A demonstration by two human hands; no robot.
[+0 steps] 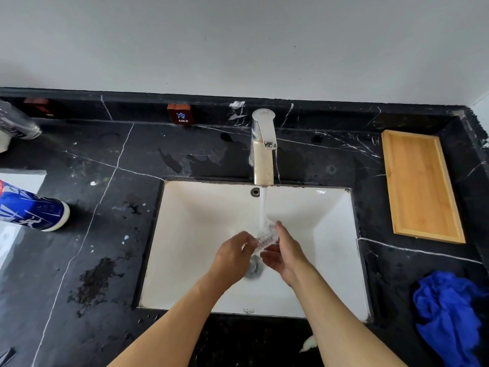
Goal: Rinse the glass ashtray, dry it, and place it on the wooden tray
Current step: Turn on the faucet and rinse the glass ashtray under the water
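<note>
The clear glass ashtray (265,238) is held over the white sink (201,215), right under the stream of water from the faucet (262,149). My left hand (234,254) grips its left side and my right hand (284,251) grips its right side and underside. Water runs over the glass and splashes down toward the drain. The wooden tray (420,185) lies empty on the black counter to the right of the sink. A crumpled blue cloth (447,313) lies on the counter at the lower right.
A blue and white bottle (34,211) lies on the counter at the left, another container (16,120) at the far left back. A small COLD sign (182,115) stands against the back ledge. The black marble counter (105,234) has wet patches.
</note>
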